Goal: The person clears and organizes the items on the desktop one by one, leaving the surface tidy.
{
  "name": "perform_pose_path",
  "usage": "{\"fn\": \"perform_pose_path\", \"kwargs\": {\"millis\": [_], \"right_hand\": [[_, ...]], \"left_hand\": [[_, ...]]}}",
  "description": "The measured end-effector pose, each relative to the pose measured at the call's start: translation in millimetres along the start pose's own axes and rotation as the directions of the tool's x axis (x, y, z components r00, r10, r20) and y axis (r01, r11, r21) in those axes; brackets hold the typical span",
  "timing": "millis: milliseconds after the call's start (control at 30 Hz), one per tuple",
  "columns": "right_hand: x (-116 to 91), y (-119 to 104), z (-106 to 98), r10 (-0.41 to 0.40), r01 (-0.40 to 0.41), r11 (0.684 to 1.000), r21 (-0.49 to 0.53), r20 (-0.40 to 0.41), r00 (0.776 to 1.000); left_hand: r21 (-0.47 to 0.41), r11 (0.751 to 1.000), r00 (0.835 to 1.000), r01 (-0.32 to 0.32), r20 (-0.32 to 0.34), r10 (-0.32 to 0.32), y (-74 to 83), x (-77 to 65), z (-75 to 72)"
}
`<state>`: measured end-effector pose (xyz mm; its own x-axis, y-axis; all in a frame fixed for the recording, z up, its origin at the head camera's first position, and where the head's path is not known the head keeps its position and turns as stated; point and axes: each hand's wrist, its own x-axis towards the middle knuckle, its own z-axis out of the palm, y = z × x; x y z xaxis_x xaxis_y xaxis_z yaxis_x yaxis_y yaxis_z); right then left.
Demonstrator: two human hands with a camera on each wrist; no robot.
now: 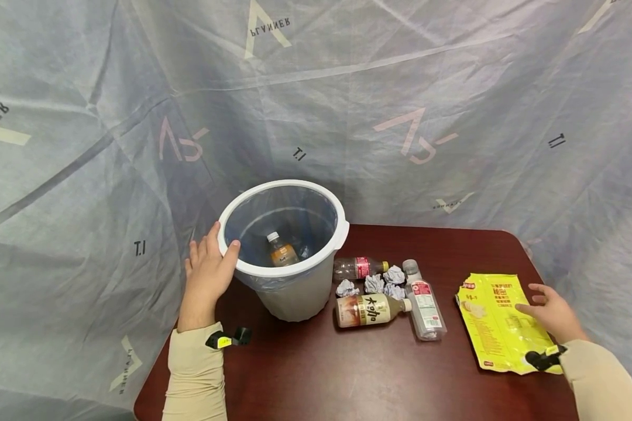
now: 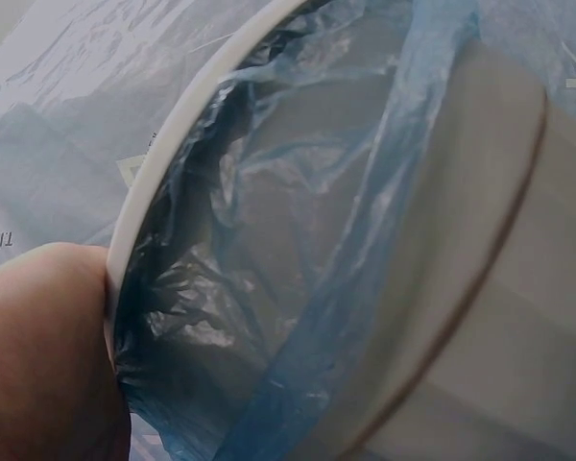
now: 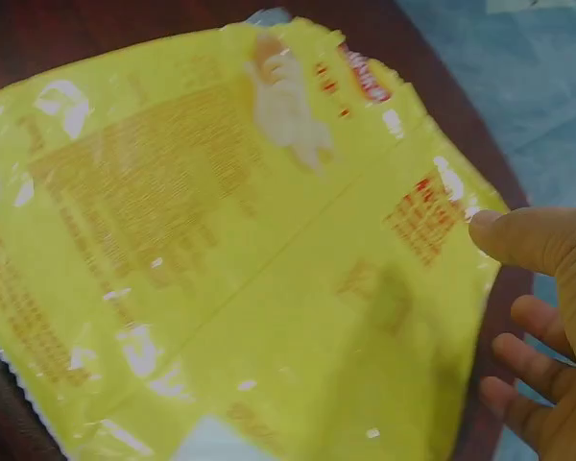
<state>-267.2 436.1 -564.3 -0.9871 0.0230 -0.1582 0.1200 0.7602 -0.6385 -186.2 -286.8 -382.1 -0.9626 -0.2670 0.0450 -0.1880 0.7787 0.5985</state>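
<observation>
My left hand (image 1: 210,272) rests against the left side of the white rim of a trash bin (image 1: 294,301), its fingers extended and its thumb at the rim. A blue plastic liner (image 2: 278,202) covers the bin's inside and hangs over its edge. Inside lies a bottle with an orange label (image 1: 283,254). At the table's right side, my right hand (image 1: 554,313) is at the right edge of a flat yellow snack bag (image 1: 497,327). In the right wrist view the thumb (image 3: 523,238) overlaps the bag's edge, with the other fingers loosely bent beyond it.
Right of the bin lie a clear bottle with a red label (image 1: 355,268), a brown-labelled drink bottle (image 1: 368,310), a clear empty bottle (image 1: 425,307) and several crumpled paper balls (image 1: 374,284). Grey sheeting (image 1: 347,117) hangs behind the dark red table (image 1: 337,374).
</observation>
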Motion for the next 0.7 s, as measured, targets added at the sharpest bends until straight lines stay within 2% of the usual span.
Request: {"fn": "perform_pose_path", "kwargs": {"millis": [200,533,700], "right_hand": [[-1,15,16,0.016,-0.016,0.999,-0.028,-0.006,1.000],[4,30,36,0.008,-0.015,0.996,-0.094,-0.075,0.997],[1,27,31,0.039,-0.040,0.997,-0.059,-0.022,0.999]], "left_hand": [[-0.011,1.000,1.000,-0.005,-0.013,0.005,0.2,0.0,1.7],[-0.014,1.000,1.000,0.000,-0.004,-0.001,-0.3,-0.1,-1.0],[-0.022,1.000,1.000,0.005,0.002,-0.005,1.7,-1.1,-0.4]]}}
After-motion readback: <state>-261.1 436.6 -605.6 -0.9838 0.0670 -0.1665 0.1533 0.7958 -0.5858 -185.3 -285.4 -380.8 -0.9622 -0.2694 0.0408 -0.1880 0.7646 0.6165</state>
